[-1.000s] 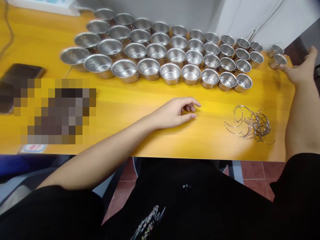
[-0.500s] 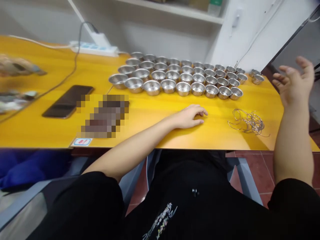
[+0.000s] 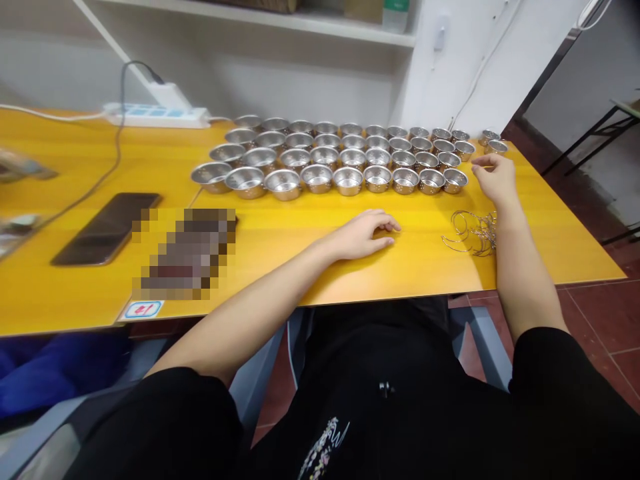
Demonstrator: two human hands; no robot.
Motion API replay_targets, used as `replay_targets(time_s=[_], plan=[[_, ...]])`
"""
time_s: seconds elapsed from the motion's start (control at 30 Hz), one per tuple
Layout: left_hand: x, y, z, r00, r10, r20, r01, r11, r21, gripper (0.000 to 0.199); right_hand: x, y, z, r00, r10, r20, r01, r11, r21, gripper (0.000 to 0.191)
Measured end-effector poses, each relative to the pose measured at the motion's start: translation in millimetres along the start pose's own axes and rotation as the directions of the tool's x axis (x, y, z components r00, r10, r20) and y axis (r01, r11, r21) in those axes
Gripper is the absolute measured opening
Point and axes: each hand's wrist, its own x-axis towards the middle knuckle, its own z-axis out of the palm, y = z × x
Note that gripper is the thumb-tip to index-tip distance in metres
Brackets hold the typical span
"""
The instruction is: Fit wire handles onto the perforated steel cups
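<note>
My left hand point(image 3: 367, 235) rests on the yellow table point(image 3: 400, 270), its fingers apart and slightly curled, holding nothing. Above the table's right part is my right hand point(image 3: 496, 177), fingers bent, thumb and index finger apart with nothing seen between them. It is just right of the rows of small metal cups point(image 3: 349, 181) and in front of two separate cups point(image 3: 497, 147). A tangle of thin metal wire rings point(image 3: 473, 233) lies beside my right forearm, which hides part of it.
At the left lie a dark phone point(image 3: 106, 229) and a pixelated dark object point(image 3: 187, 253). A white power strip point(image 3: 157, 115) with cables stands behind them. A shelf point(image 3: 300, 23) runs above; the table's right edge borders a red tiled floor.
My right hand has come from raised at the far right to beside the cups, its fingers now more bent. My left hand stays on the table. The camera view has turned rightward.
</note>
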Motion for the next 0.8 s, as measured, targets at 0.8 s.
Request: replay_targets(time_s=[0.8], plan=[[-10,12,1.6,1.000,0.005,0.029,-0.004,1.000,-0.016,0.038,69,41,8,0.969,0.219,0.118,-0.120,0.826,-0.550,0.026]])
